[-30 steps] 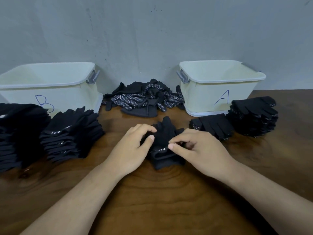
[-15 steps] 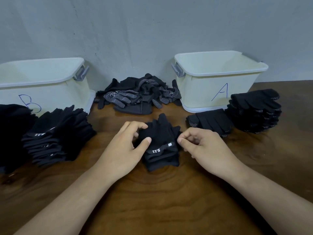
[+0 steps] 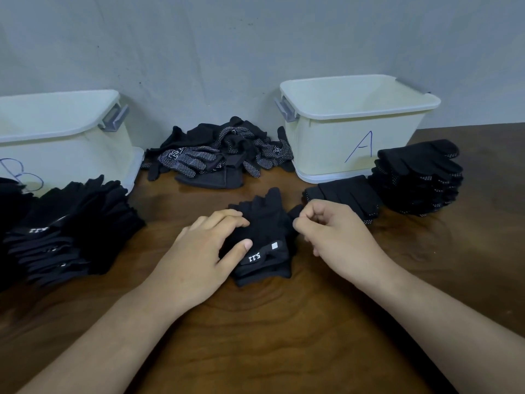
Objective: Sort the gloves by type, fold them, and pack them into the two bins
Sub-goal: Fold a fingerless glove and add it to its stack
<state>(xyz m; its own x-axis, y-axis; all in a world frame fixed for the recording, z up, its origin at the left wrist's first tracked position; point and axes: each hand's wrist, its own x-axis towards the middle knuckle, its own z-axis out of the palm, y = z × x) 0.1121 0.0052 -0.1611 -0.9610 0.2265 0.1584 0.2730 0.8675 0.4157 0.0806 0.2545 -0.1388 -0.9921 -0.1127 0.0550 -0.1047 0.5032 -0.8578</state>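
Note:
A folded pair of black gloves with a white "5.11" mark lies at the table's centre. My left hand grips its left side, thumb on the cuff strap. My right hand pinches the pair's right edge near a glove thumb. Bin B stands at the back left, bin A at the back right. An unsorted heap of gloves lies between the bins. Stacks of logo gloves sit in front of bin B. Dotted glove stacks sit beside bin A.
A flat dotted pair lies just behind my right hand, in front of bin A. The wooden table stretches toward me. A grey wall backs the bins.
My right hand has slid from the top of the folded pair to its right edge, uncovering the "5.11" strap. The view has shifted slightly right.

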